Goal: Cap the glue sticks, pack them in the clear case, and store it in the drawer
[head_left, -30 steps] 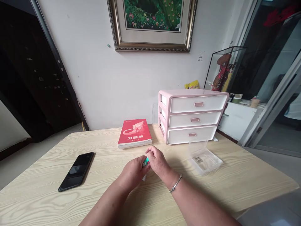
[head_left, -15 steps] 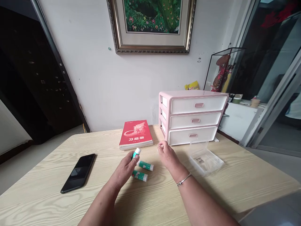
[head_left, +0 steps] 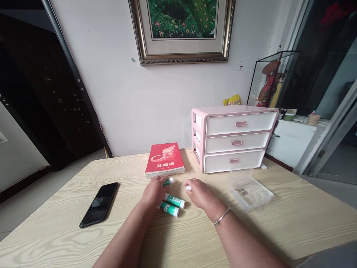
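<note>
Green-labelled glue stick is pinched in the left hand just above the table, in front of the book. A small white piece, probably its cap, is nipped by the right hand. Both forearms are stretched forward, hands low. Two more sticks lie between the hands. Cap and tube are best kept aligned, the grip light.

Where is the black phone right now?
The black phone lies flat on the wooden table, on the person's left side, apart from the left hand and nearer the camera than the red book.
</note>
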Available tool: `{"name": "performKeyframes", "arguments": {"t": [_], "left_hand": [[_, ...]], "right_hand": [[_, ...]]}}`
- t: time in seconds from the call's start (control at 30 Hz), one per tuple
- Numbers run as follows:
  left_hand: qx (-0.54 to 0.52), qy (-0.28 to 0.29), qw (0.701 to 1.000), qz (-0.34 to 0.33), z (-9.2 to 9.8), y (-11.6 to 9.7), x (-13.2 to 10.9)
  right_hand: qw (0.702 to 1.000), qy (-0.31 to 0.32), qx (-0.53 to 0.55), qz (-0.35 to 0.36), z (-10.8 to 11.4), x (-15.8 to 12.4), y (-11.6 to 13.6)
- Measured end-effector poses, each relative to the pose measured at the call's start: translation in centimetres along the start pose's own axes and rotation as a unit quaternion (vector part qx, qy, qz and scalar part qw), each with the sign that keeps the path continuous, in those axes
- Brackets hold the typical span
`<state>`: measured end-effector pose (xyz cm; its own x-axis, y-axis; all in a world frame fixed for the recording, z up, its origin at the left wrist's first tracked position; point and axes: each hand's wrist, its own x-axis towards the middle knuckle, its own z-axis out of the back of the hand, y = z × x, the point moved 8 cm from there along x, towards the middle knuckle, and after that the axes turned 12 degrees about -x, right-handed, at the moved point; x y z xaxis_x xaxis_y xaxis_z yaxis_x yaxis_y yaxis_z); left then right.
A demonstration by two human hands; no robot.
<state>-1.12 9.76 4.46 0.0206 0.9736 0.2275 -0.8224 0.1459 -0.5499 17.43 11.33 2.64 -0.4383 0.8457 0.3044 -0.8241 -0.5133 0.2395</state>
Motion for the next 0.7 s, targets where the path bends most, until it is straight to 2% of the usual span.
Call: {"name": "performKeyframes", "arguments": {"t": [0.2,0.3,0.4,0.53,0.7], "left_hand": [[-0.023,0.001,1.000,-0.006,-1.3,0.7,1.2],[-0.049,-0.015,0.999,-0.005,-1.0,1.1,1.0],[-0.075,-0.047,0.996,0.010,0.2,1.8,0.2],[-0.098,-0.064,0.992,0.046,1.7,2.9,-1.3],[-0.127,-0.036,0.988,0.080,1.8,2.8,-2.5]], "right_hand": [[1.000,-0.003,-0.009,0.007,0.6,-0.5,0.8],[0.999,-0.041,-0.022,0.016,2.1,-0.6,1.8],[0.994,-0.078,-0.026,0.068,3.5,-0.9,3.7],[0.990,-0.041,-0.040,0.128,2.9,-1.6,6.1],[0.985,-0.001,-0.070,0.159,1.7,-2.7,7.6]]}}
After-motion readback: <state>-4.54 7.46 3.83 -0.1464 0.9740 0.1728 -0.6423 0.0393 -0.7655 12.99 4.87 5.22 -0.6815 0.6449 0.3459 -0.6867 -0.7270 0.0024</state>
